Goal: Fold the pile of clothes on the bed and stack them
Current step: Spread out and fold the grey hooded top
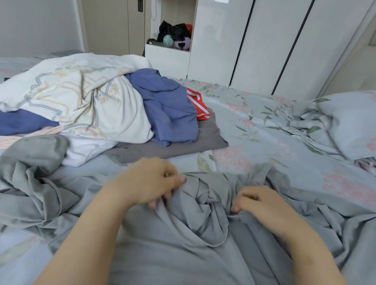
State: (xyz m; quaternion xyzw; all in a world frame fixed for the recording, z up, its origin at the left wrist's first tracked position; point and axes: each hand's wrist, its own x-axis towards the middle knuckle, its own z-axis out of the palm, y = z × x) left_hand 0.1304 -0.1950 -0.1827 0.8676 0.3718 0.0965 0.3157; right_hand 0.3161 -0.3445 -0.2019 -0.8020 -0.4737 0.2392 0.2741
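Observation:
A crumpled grey-green garment lies on the bed right in front of me. My left hand grips a bunched fold of it with curled fingers. A little to the right, my right hand pinches another fold of the same garment. Behind them, at centre left, is the pile: a white patterned cloth, a blue garment, a red one with white stripes and a flat dark grey piece underneath.
The bed carries a pale floral sheet, with a matching pillow at the right. White wardrobe doors stand behind the bed, and an open niche holds dark bags and a plush toy. A door is at the back left.

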